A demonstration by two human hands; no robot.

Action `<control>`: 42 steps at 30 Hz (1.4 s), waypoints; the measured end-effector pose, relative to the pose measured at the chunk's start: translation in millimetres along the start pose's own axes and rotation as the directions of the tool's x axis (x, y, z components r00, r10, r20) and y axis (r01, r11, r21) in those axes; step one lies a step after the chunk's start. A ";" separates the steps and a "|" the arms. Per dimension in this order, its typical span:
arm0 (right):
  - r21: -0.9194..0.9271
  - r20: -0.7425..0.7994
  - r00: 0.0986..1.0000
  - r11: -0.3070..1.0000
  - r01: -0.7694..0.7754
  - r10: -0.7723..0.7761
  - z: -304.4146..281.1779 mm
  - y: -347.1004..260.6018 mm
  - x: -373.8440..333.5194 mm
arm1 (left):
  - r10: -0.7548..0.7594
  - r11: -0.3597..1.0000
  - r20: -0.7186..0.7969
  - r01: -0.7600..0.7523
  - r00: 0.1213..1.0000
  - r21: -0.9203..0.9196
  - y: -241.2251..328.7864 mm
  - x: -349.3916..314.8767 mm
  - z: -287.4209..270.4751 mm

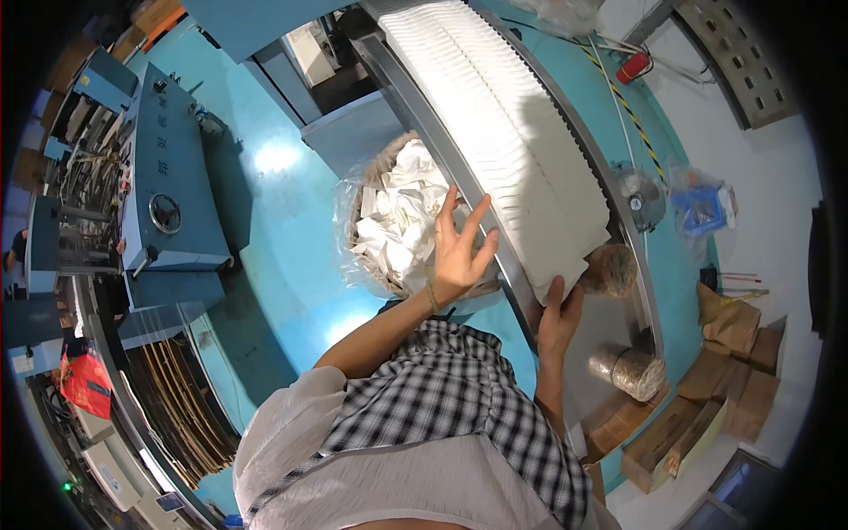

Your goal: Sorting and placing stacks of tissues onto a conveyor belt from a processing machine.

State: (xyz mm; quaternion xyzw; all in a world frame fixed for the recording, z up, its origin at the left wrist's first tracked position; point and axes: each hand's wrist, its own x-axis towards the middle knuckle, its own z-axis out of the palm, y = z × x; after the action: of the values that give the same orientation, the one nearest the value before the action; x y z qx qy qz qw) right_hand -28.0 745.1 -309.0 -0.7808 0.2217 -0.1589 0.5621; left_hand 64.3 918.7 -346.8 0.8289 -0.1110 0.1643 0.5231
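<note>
A long row of overlapping white paper sheets (495,115) lies along a metal conveyor tray (424,132) that runs away toward the far side. My left hand (459,252) has its fingers spread at the tray's left rail, its fingertips by the metal edge, holding nothing. At the near end of the row, my right hand (558,322) pinches the corner of the nearest white sheet (556,238), thumb and fingers on its edge. Right beside that sheet sits a roll wrapped in clear film (611,270). A second wrapped roll (627,371) lies nearer on the tray.
Left of the tray stands a plastic-lined bin of crumpled white paper (402,221). A blue machine with a handwheel (168,212) fills the left side. Cardboard boxes (689,433), a floor fan (643,199) and a blue crate (700,210) stand on the right.
</note>
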 end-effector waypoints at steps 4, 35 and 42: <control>-0.032 -0.027 1.000 0.999 -0.016 0.015 0.9 -2.3 -0.6 | 0.016 1.000 -0.003 -0.016 1.000 -0.004 2.8 1.2 -1.9; 0.085 -0.145 0.989 0.996 -0.009 0.021 1.5 -3.5 -0.3 | 0.107 0.993 0.015 -0.108 0.994 0.039 3.6 -1.4 7.6; 0.173 -0.238 0.969 0.979 0.107 -0.064 0.7 3.7 2.3 | 0.316 0.942 0.110 -0.325 0.942 0.083 46.9 -0.8 8.4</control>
State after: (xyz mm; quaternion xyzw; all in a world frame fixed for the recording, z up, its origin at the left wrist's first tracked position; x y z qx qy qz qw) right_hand -26.3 743.4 -312.7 -0.7103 0.2359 -0.2928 0.5951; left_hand 48.2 891.0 -311.5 0.8318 -0.2609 0.2129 0.4413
